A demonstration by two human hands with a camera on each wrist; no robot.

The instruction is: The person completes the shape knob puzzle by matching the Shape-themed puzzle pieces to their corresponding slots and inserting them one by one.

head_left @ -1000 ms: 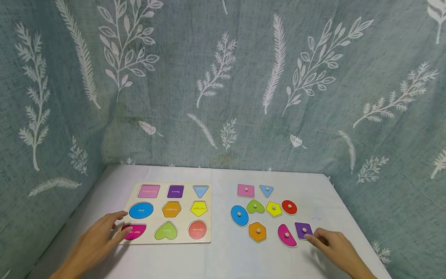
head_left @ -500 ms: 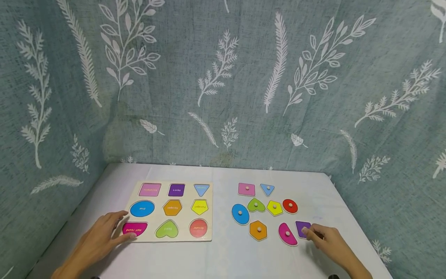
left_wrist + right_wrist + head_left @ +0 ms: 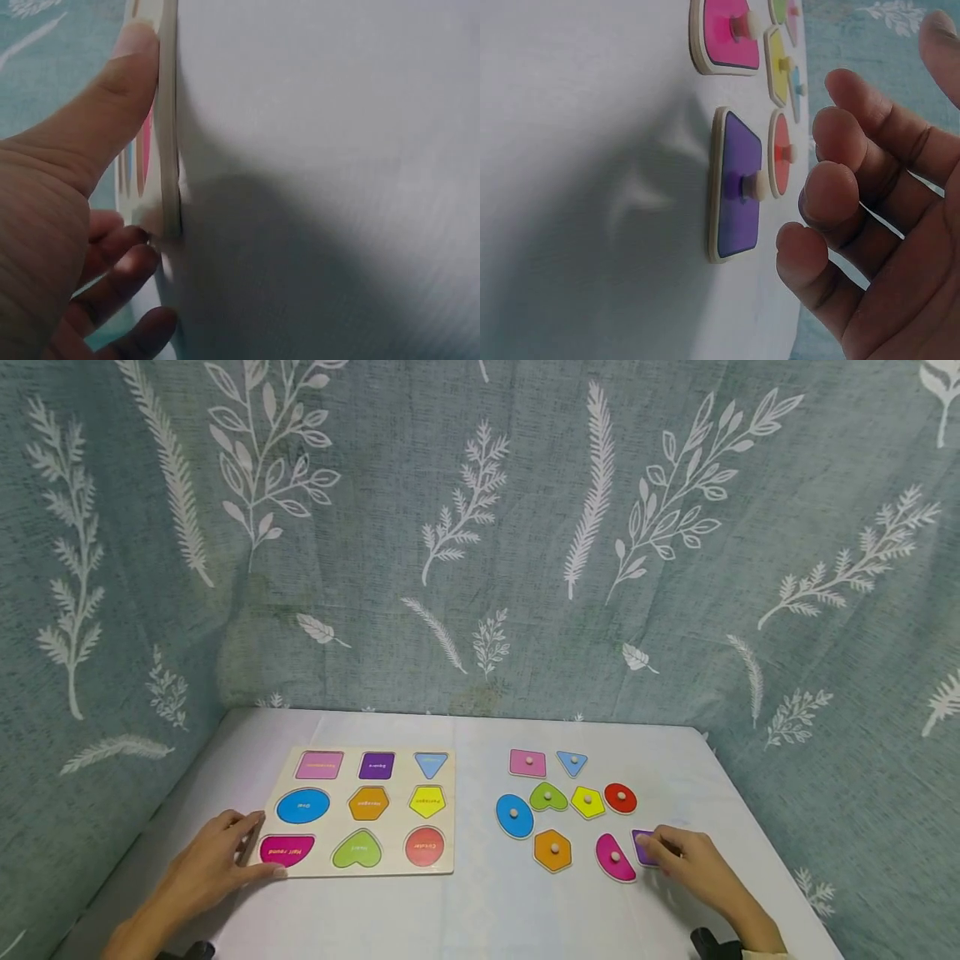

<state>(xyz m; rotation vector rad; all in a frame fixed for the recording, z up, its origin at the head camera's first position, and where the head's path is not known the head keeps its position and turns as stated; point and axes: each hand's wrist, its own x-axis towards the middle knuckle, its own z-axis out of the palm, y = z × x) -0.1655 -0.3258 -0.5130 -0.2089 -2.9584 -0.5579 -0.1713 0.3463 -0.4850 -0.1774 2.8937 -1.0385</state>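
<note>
A wooden shape puzzle board [image 3: 401, 864] lies flat on the left of the table, with coloured, labelled recesses. My left hand [image 3: 213, 856] spans its near left corner. The thumb [image 3: 124, 82] lies straight along the near edge, over the board [image 3: 171, 112], and the other fingers hang loosely by the left side. My right hand [image 3: 690, 860] is over the purple square piece [image 3: 642, 852], partly covering it. In the right wrist view the fingers of the right hand [image 3: 877, 195] are spread and loosely bent, apart from the knob of the purple square [image 3: 739, 187].
Other knobbed pieces lie right of the board: a magenta half-round [image 3: 615, 860], orange hexagon [image 3: 552, 851], blue oval [image 3: 514, 816], green heart [image 3: 548, 797], yellow pentagon [image 3: 587, 803], red circle [image 3: 620, 798], pink rectangle [image 3: 527, 763] and light-blue triangle [image 3: 572, 764]. Patterned cloth [image 3: 480, 543] surrounds the table.
My right hand has moved left over the purple square, now hiding its knob. My left thumb has come down onto the board's near edge. The pieces lie where they were.
</note>
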